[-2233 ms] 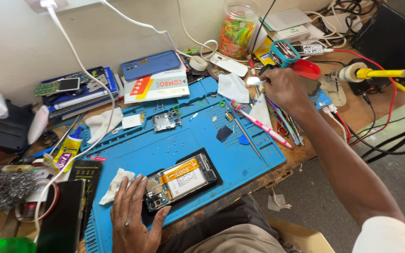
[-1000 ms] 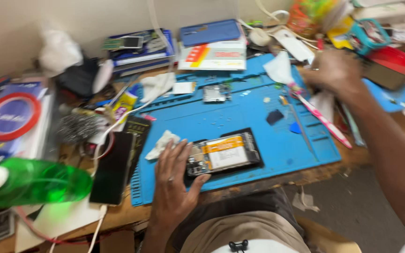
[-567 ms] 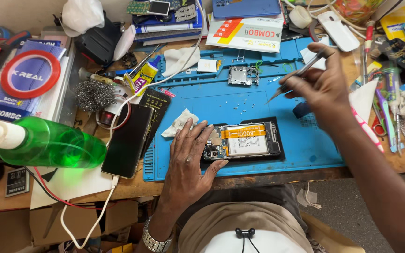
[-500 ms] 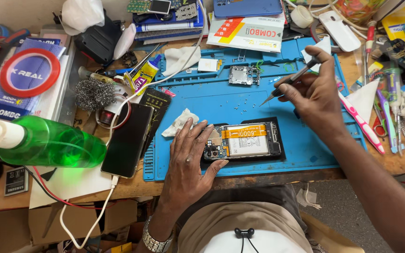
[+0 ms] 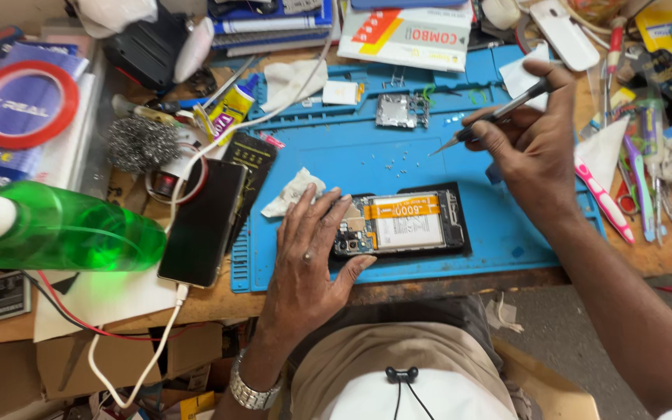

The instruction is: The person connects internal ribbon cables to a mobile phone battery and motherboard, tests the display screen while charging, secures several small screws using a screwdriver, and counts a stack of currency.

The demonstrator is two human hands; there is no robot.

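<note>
Two hands are in play, left (image 5: 305, 257) and right (image 5: 534, 152), over one blue mat (image 5: 367, 159), with one opened phone (image 5: 406, 224), one black phone (image 5: 202, 222), one green bottle (image 5: 60, 233), one steel-wool ball (image 5: 134, 142), one red tape ring (image 5: 25, 105) and one tweezers (image 5: 491, 118).

The left hand (image 5: 309, 257) is lying flat on the opened phone (image 5: 406, 224), pressing its left end near the front edge of the blue mat (image 5: 336, 155). The right hand (image 5: 534, 148) is gripping a slim screwdriver (image 5: 491, 118), tip hovering over loose screws (image 5: 394, 165) mid-mat.
</note>
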